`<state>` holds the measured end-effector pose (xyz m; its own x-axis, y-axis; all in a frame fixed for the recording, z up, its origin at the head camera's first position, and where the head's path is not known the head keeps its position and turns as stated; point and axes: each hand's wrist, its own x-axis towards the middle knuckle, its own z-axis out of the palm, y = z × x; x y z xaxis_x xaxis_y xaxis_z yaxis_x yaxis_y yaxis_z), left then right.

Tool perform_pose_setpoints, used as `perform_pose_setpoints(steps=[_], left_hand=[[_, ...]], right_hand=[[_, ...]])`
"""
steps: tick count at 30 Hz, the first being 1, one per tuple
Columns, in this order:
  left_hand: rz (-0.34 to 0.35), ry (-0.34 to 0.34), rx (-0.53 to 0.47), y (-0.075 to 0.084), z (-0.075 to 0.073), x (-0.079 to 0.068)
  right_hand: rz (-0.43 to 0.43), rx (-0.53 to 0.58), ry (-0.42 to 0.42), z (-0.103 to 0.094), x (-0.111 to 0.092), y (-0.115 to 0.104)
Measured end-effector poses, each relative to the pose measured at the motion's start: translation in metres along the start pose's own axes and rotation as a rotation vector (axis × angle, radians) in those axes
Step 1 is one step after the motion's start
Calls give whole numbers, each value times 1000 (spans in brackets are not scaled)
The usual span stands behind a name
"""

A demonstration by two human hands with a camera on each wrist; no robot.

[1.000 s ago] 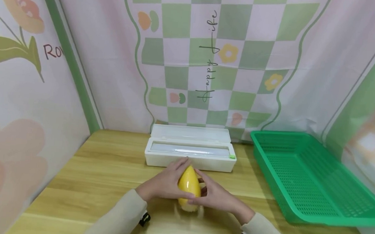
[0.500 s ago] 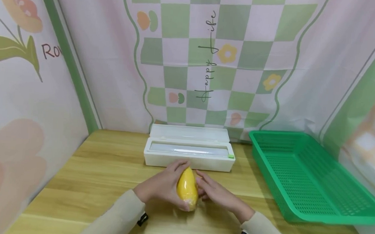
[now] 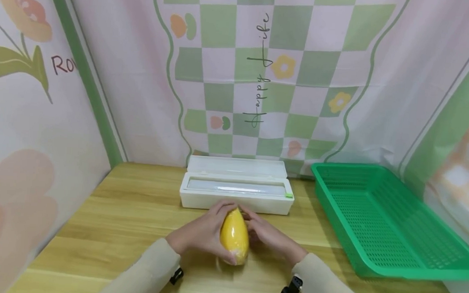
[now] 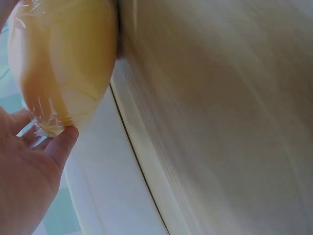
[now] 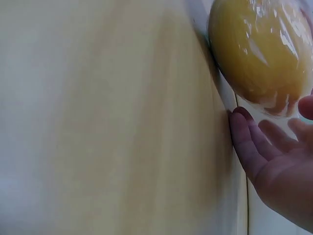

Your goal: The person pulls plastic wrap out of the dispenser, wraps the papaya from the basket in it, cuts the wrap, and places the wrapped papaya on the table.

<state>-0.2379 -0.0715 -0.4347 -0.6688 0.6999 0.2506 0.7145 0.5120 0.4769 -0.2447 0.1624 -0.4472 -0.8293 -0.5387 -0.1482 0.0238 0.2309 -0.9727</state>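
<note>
A yellow mango [image 3: 234, 237], wrapped in shiny cling film, is between both hands at the middle of the table. My left hand [image 3: 207, 232] grips it from the left, thumb at its near end and fingers toward its far tip. Crumpled film [image 4: 51, 128] bunches by a fingertip in the left wrist view. On the mango's other side is my right hand [image 3: 267, 234]; in the right wrist view its fingers [image 5: 247, 142] are loosely bent close to the fruit without closing round it. Whether the right fingertips touch the mango cannot be told. Behind stands a white cling film dispenser [image 3: 237, 203], lid raised.
A green perforated plastic basket [image 3: 356, 234] stands on the right of the wooden table [image 3: 134, 203]. Its near right corner reaches past the table's edge. A patterned cloth [image 3: 251, 67] hangs behind the table, with more cloth at both sides.
My right hand drew back from the mango's right side, its thumb leaving the near end, then moved inward toward the far tip. My left hand kept its grip, and the mango tilted slightly.
</note>
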Motion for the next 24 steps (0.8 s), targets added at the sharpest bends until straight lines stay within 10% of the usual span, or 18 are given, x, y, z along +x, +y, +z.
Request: perform_pose_setpoints(steps=[24], left_hand=[[-16, -70, -57, -1, -1, 3]], right_hand=[[-41, 28, -43, -6, 19, -2]])
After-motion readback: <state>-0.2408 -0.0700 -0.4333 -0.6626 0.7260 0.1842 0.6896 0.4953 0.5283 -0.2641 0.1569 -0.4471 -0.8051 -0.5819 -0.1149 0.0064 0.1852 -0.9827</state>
